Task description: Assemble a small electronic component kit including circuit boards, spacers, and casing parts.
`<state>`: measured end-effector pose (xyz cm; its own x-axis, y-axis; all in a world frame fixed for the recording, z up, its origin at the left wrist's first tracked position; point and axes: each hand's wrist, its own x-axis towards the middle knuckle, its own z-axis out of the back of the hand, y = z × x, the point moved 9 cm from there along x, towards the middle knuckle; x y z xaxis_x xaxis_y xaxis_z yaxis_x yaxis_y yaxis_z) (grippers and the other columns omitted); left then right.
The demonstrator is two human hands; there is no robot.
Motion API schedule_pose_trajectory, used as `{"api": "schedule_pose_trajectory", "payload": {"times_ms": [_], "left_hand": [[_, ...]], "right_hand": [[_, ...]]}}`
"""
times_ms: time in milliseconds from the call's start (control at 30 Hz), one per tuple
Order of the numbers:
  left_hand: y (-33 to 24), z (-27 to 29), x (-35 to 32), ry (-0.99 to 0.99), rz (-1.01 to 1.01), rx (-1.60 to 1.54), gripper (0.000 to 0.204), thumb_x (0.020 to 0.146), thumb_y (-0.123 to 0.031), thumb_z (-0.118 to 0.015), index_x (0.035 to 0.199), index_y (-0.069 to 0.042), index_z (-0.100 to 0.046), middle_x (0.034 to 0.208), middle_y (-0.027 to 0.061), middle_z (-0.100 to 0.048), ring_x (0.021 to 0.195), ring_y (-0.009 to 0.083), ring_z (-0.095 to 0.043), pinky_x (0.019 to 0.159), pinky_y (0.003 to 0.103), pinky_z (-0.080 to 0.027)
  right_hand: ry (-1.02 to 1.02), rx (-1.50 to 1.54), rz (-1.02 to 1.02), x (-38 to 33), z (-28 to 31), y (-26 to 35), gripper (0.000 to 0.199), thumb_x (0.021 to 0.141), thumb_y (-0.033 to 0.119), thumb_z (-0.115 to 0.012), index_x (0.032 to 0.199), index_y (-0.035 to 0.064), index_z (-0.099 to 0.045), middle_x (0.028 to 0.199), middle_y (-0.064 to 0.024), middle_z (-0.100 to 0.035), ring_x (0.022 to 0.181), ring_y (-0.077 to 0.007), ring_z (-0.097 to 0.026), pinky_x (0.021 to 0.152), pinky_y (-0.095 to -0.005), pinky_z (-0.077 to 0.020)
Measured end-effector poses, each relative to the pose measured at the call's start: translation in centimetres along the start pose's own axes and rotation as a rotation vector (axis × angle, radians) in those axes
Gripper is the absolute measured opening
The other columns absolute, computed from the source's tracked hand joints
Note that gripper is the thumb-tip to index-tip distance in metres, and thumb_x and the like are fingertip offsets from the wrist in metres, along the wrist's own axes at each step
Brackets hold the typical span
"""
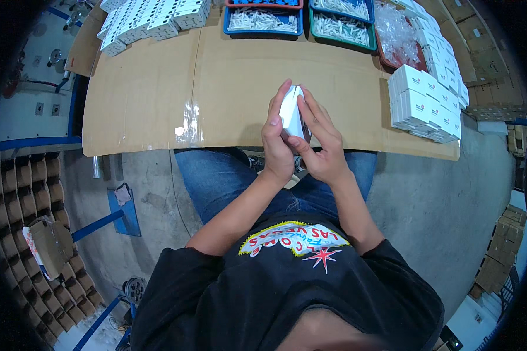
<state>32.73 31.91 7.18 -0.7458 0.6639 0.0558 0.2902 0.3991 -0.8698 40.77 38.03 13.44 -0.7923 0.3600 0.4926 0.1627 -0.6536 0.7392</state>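
Note:
Between my two palms, just over the near edge of the table, stands a small white box (pixel 290 112), tilted on edge. My left hand (pixel 277 143) presses along its left side with the fingers pointing away from me. On the other side my right hand (pixel 324 140) grips it, thumb low and fingers laid along the right face. A dark part shows at the box's lower right, but the fingers hide most of it, so I cannot make out what it is.
Brown cardboard covers the table (pixel 140 99). Stacked white boxes (pixel 424 105) stand at the right, and more printed white boxes (pixel 152 23) at the far left. At the back are a blue tray (pixel 263 34) and a green tray (pixel 342 45) of small white pieces, beside clear plastic bags (pixel 397 35).

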Motion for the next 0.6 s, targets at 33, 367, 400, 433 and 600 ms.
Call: {"api": "schedule_pose_trajectory", "payload": {"times_ms": [33,367,400,433,600], "left_hand": [[-0.1,0.0,0.0,-0.004,-0.036,0.056,0.073,0.099,-0.049,-0.029,0.162,-0.011,-0.033,0.139,0.01,-0.056,0.117,0.0206,-0.057,0.098,0.034,-0.048],[0.5,-1.2,0.5,0.055,0.1,-0.137,0.066,0.108,-0.044,-0.03,0.161,-0.004,-0.033,0.15,0.0138,-0.049,0.133,0.0226,-0.051,0.113,0.036,-0.039],[0.9,-1.6,0.3,0.043,0.226,-0.11,0.067,0.109,-0.047,-0.029,0.162,-0.006,-0.03,0.148,0.0124,-0.05,0.13,0.0208,-0.052,0.11,0.035,-0.042],[1.4,-1.8,-0.2,0.029,0.35,-0.081,0.068,0.111,-0.05,-0.028,0.164,-0.008,-0.026,0.147,0.0109,-0.051,0.127,0.019,-0.054,0.108,0.034,-0.044],[1.5,-2.0,-0.5,-0.056,0.505,-0.203,0.061,0.109,-0.057,-0.03,0.144,-0.01,-0.047,0.128,0.0128,-0.061,0.113,0.0223,-0.066,0.094,0.04,-0.056]], "right_hand": [[0.012,0.019,-0.003,-0.1,0.0,-0.1,0.067,0.092,0.025,-0.074,0.15,0.0004,-0.051,0.159,-0.0249,-0.042,0.141,-0.0422,-0.048,0.115,-0.0462,-0.0392],[0.027,0.117,-0.23,0.4,1.8,-2.1,0.064,0.097,0.025,-0.068,0.152,0.0,-0.048,0.157,-0.022,-0.044,0.142,-0.0392,-0.046,0.116,-0.0426,-0.0373],[0.105,0.055,-0.239,0.4,2.0,-2.3,0.064,0.097,0.026,-0.068,0.151,0.0005,-0.048,0.156,-0.021,-0.045,0.142,-0.038,-0.047,0.116,-0.0416,-0.0377],[0.184,-0.006,-0.248,0.4,2.0,-2.3,0.063,0.096,0.026,-0.068,0.151,0.0011,-0.048,0.155,-0.0199,-0.047,0.141,-0.0369,-0.047,0.116,-0.0407,-0.0381],[0.321,-0.078,-0.226,1.8,3.2,-1.1,0.072,0.09,0.037,-0.076,0.15,0.0063,-0.052,0.152,-0.0153,-0.051,0.14,-0.0339,-0.049,0.113,-0.0401,-0.0419]]}}
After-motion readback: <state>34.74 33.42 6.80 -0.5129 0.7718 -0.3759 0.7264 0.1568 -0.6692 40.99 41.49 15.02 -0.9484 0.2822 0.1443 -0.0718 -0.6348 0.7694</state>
